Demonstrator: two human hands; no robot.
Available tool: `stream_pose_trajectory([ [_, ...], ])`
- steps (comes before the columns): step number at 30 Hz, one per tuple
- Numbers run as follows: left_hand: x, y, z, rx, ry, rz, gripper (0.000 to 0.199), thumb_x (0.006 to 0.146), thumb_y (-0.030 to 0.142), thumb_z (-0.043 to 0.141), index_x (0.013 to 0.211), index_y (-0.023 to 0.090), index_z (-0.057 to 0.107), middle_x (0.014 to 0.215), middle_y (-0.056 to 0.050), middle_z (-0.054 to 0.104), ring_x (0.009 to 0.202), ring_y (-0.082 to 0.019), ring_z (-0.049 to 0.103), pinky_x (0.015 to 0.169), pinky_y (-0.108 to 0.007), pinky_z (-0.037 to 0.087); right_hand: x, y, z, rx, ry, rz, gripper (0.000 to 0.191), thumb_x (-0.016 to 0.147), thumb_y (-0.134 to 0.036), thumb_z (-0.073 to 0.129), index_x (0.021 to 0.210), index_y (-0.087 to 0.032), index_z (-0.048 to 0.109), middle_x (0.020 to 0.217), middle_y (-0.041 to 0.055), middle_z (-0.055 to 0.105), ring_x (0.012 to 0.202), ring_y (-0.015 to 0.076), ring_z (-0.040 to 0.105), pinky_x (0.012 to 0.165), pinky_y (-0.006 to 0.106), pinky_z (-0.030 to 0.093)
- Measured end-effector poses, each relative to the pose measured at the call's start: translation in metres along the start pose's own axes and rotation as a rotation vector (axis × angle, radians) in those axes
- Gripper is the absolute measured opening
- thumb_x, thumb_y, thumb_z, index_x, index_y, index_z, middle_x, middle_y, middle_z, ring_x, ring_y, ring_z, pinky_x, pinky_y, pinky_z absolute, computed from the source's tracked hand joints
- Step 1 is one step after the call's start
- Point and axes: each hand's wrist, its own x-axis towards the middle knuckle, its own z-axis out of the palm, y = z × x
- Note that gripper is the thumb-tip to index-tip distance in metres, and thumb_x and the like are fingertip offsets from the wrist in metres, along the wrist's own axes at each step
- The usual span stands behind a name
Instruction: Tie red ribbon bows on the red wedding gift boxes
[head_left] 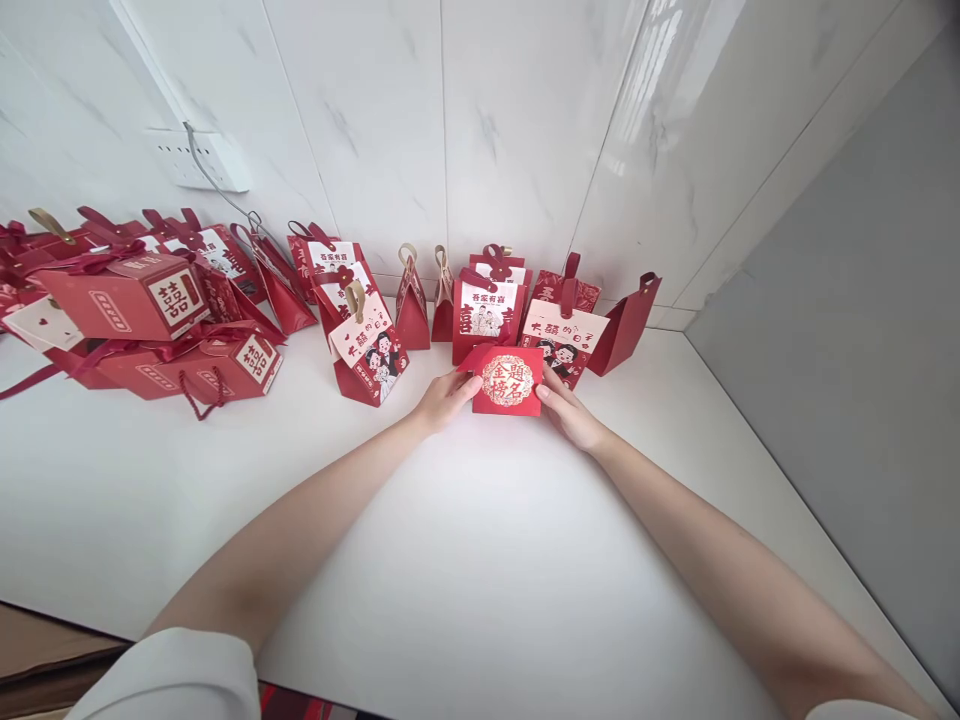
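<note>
Between my two hands is a bright red box (508,402) with gold-edged Chinese lettering on a round white medallion. My left hand (448,398) grips its left side, thumb on the front face. The right edge is held by my right hand (568,408), its thumb also in front; the other fingers of both hands are mostly hidden behind. Just beyond it stands a red gift box (487,312) with a white label and a looped handle. To the right of that is a gift box (564,335) with a pink top and a cartoon couple.
More looped gift boxes (373,355) stand along the tiled wall (390,120). Hexagonal red boxes (124,295) are piled at the left of the white table (480,560). A cable hangs from a wall socket (199,160). A grey panel (840,330) borders the right side.
</note>
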Motion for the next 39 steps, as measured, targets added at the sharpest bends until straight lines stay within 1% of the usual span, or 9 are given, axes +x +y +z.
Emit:
stream_pose_trajectory([
  [3,0.0033,-0.0025,-0.0037,-0.025,-0.057,0.017,0.061,0.088,0.062,0.046,0.124,0.015,0.063,0.122,-0.009,0.068,0.117,-0.031,0.059,0.101,-0.04,0.044,-0.0007,-0.0017,0.0023,0.057,0.027,-0.063,0.079,0.092,-0.056,0.056,0.155,-0.032,0.013,0.15,0.004,0.041,0.139,0.025,0.037,0.117,0.045,0.03],
  [6,0.0047,-0.0029,-0.0063,-0.055,-0.094,0.028,0.063,0.087,0.064,0.048,0.121,0.014,0.063,0.119,-0.01,0.069,0.117,-0.031,0.059,0.101,-0.04,0.045,-0.0007,-0.0029,0.0042,0.073,0.018,-0.077,0.079,0.092,-0.054,0.058,0.155,-0.033,0.016,0.147,0.0043,0.044,0.137,0.0258,0.039,0.116,0.045,0.031],
  [11,0.0036,-0.0013,-0.0069,-0.03,-0.071,0.001,0.066,0.086,0.067,0.046,0.118,0.011,0.064,0.111,-0.011,0.071,0.108,-0.031,0.063,0.094,-0.039,0.047,0.0002,-0.0037,0.0032,0.057,0.02,-0.065,0.084,0.088,-0.062,0.059,0.154,-0.034,0.016,0.147,0.0048,0.045,0.137,0.027,0.04,0.116,0.046,0.031],
  [14,0.0032,-0.0011,-0.007,-0.008,-0.074,-0.001,0.067,0.086,0.067,0.045,0.119,0.011,0.063,0.111,-0.012,0.071,0.107,-0.03,0.063,0.093,-0.037,0.048,0.0004,-0.0043,0.0031,0.041,0.025,-0.055,0.084,0.088,-0.064,0.059,0.154,-0.033,0.017,0.147,0.0054,0.046,0.137,0.0272,0.04,0.116,0.046,0.032],
  [17,0.0033,-0.0016,-0.0073,-0.008,-0.083,-0.001,0.067,0.087,0.066,0.044,0.122,0.012,0.061,0.113,-0.011,0.07,0.109,-0.029,0.063,0.094,-0.036,0.047,0.0005,-0.0043,0.0034,0.033,0.039,-0.05,0.084,0.087,-0.064,0.059,0.154,-0.031,0.019,0.146,0.0059,0.047,0.137,0.0274,0.041,0.115,0.046,0.032],
  [24,0.0033,-0.0027,-0.0067,0.014,-0.07,0.016,0.065,0.089,0.065,0.042,0.119,0.012,0.063,0.113,-0.011,0.07,0.11,-0.028,0.062,0.096,-0.036,0.046,0.0004,-0.0033,0.0037,0.03,0.049,-0.056,0.082,0.087,-0.064,0.059,0.153,-0.031,0.024,0.143,0.006,0.049,0.135,0.0271,0.042,0.116,0.046,0.032],
  [31,0.0036,-0.0048,-0.0075,0.025,-0.087,0.018,0.066,0.089,0.066,0.041,0.122,0.013,0.061,0.115,-0.01,0.07,0.111,-0.028,0.062,0.096,-0.036,0.045,0.0006,-0.0025,0.0035,0.026,0.048,-0.063,0.082,0.088,-0.063,0.059,0.153,-0.031,0.022,0.142,0.0063,0.051,0.134,0.0264,0.045,0.115,0.045,0.034],
  [35,0.0042,-0.0058,-0.0071,0.01,-0.082,0.023,0.068,0.088,0.066,0.042,0.127,0.013,0.058,0.12,-0.011,0.068,0.114,-0.028,0.061,0.099,-0.037,0.045,0.001,-0.0006,0.0028,0.046,0.044,-0.074,0.079,0.089,-0.061,0.06,0.152,-0.031,0.024,0.141,0.0063,0.052,0.133,0.0259,0.046,0.115,0.045,0.033],
  [39,0.0047,-0.0045,-0.0062,-0.009,-0.072,0.031,0.068,0.087,0.067,0.043,0.127,0.014,0.058,0.124,-0.012,0.066,0.116,-0.029,0.061,0.1,-0.039,0.045,0.0009,-0.0015,0.0036,0.059,0.047,-0.077,0.077,0.088,-0.061,0.061,0.151,-0.031,0.028,0.141,0.0064,0.052,0.133,0.0265,0.046,0.115,0.046,0.032],
])
